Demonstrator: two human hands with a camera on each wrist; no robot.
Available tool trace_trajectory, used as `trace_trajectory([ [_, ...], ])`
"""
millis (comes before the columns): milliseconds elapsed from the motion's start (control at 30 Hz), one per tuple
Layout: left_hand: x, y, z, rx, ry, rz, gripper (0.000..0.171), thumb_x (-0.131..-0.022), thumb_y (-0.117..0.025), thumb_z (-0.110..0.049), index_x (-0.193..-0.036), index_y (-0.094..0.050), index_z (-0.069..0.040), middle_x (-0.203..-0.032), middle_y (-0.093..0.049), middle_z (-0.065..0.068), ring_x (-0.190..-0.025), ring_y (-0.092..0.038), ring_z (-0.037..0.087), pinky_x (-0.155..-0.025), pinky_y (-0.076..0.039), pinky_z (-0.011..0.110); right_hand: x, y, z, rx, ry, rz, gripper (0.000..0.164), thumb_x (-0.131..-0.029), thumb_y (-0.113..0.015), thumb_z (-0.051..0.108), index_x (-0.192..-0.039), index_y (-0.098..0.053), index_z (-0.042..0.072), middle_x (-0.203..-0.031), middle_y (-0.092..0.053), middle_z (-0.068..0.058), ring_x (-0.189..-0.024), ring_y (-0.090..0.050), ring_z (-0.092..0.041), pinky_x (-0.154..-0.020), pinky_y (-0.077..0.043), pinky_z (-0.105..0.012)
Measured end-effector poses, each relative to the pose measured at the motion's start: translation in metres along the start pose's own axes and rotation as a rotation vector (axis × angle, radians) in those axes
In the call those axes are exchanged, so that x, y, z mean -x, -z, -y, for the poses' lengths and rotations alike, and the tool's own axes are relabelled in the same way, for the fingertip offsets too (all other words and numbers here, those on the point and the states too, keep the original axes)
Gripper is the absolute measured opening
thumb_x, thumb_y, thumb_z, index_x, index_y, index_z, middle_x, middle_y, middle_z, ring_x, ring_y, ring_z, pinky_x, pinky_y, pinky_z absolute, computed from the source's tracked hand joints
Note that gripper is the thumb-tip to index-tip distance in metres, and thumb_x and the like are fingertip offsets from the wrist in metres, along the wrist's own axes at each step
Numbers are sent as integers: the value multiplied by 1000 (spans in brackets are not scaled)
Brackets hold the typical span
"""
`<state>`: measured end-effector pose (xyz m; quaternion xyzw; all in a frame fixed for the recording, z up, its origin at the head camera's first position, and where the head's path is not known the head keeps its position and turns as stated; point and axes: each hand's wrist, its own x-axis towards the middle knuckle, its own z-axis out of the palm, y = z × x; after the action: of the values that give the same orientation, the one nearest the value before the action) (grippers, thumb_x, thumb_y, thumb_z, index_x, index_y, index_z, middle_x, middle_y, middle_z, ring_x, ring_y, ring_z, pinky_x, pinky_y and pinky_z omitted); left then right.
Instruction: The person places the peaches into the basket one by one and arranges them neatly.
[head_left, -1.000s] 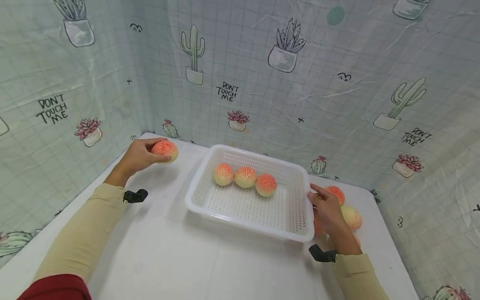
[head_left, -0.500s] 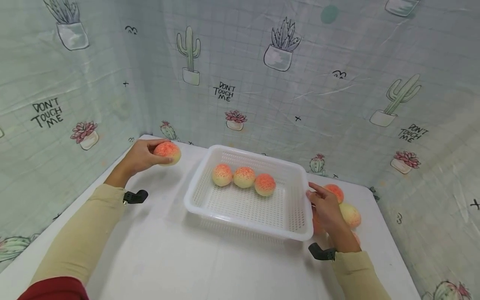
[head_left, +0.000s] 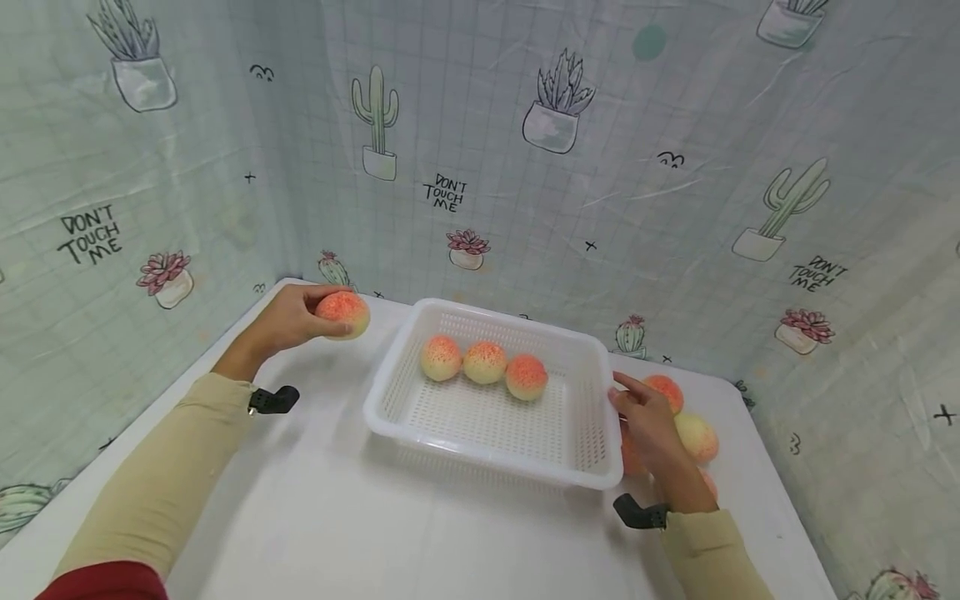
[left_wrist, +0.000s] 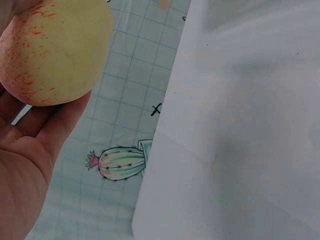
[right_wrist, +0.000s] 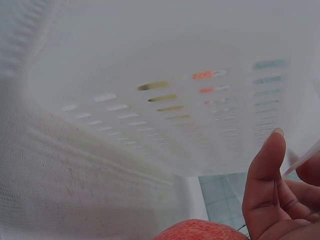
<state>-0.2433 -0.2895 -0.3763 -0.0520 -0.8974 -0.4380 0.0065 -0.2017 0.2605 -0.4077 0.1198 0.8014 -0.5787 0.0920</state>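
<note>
My left hand (head_left: 288,321) holds a red-and-yellow peach (head_left: 343,313) above the table, left of the basket. In the left wrist view, the same peach (left_wrist: 65,55) shows its yellow side, with fingers beneath it. My right hand (head_left: 654,425) grips the right rim of a white perforated plastic basket (head_left: 487,456). Three peaches sit in a row inside: a left one (head_left: 441,358), a middle one (head_left: 484,363) and a right one (head_left: 527,377). Seen from the right wrist, thumb and fingers of that hand (right_wrist: 275,195) pinch the rim from both sides.
Several more peaches lie on the table beside and partly behind my right hand, among them a red one (head_left: 663,392) and a paler one (head_left: 697,437). A curtain (head_left: 480,125) printed with cacti hangs around the white table (head_left: 360,533) at the back and sides.
My left hand has moved slightly right with the peach, closer to the basket. The right hand keeps its grip on the rim, and the three peaches inside lie as before.
</note>
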Motion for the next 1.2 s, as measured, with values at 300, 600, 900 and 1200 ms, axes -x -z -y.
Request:
trace_trajectory([
  [300, 0, -3, -8, 1, -23, 27, 82, -83, -90, -31, -152, -53, -8, -139, -65, 19, -115, -63, 29, -86, -55, 18, 3, 0, -1, 6, 0, 4, 58, -108, -56, 38, -162, -38, 27, -146, -52, -7, -118, -65, -22, -103, -58, -33],
  [600, -2, -8, -16, 11, -24, 55, 81, -82, -90, -27, -152, -54, -9, -138, -66, 18, -112, -63, 28, -87, -56, 22, 4, 0, -2, 10, 11, 21, 57, -109, -54, 36, -163, -37, 25, -153, -50, -11, -120, -66, -20, -105, -56, -38],
  [900, -6, -11, -26, 22, -42, 84, 81, -79, -92, -30, -149, -57, -10, -134, -69, 16, -109, -64, 25, -85, -56, 21, 2, 1, 0, 12, 23, 31, 57, -110, -52, 33, -163, -36, 23, -155, -50, -12, -125, -64, -22, -106, -55, -37],
  [1200, -8, -12, -35, 27, -52, 107, 81, -79, -93, -29, -149, -57, -12, -137, -68, 15, -114, -64, 26, -89, -57, 24, 1, 1, 2, 11, 24, 25, 57, -110, -52, 33, -163, -36, 23, -154, -51, -11, -124, -65, -21, -106, -55, -37],
])
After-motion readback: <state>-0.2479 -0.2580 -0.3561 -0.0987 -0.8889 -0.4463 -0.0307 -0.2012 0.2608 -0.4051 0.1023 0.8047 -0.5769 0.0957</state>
